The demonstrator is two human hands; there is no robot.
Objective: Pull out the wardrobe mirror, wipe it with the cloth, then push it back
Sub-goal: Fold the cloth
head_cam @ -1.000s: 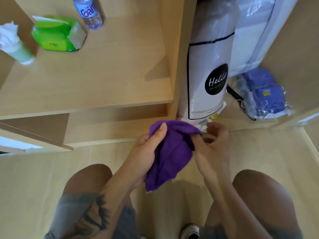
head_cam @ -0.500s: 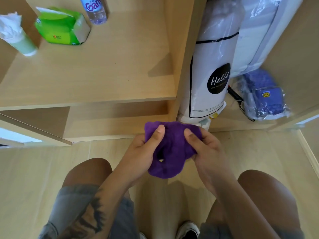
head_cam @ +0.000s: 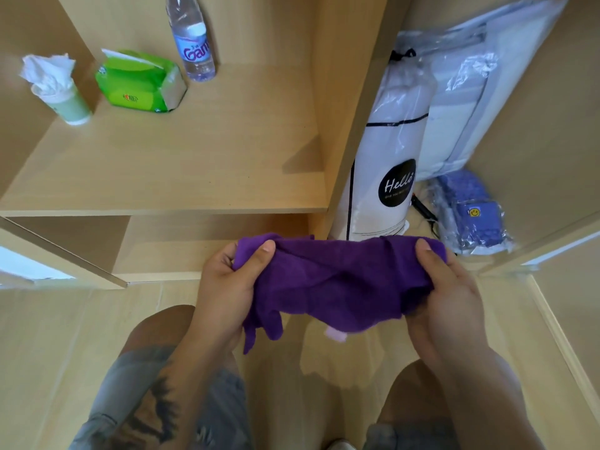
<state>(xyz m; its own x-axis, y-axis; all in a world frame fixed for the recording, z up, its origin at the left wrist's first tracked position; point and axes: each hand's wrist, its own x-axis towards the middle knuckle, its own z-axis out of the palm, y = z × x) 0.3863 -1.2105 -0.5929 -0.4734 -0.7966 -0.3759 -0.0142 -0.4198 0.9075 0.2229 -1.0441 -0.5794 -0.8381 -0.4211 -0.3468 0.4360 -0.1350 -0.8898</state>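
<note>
A purple cloth point(head_cam: 337, 280) is stretched between both hands in front of the open wardrobe. My left hand point(head_cam: 227, 284) grips its left end, thumb on top. My right hand point(head_cam: 444, 287) grips its right end the same way. A small pale label hangs from the cloth's lower edge. No mirror is visible in this view; the upright wooden divider point(head_cam: 354, 125) of the wardrobe stands just beyond the cloth.
On the left shelf point(head_cam: 181, 157) stand a water bottle point(head_cam: 193, 43), a green tissue pack point(head_cam: 139, 82) and a green cup point(head_cam: 61, 95) stuffed with tissue. The right compartment holds a white "Hello" bag point(head_cam: 386, 164), plastic-wrapped bedding point(head_cam: 461, 102) and a blue bagged item point(head_cam: 470, 212). Open doors flank both sides.
The cloth was bunched between my hands; they have moved apart and spread it wide. My head has tilted, showing more of the shelf.
</note>
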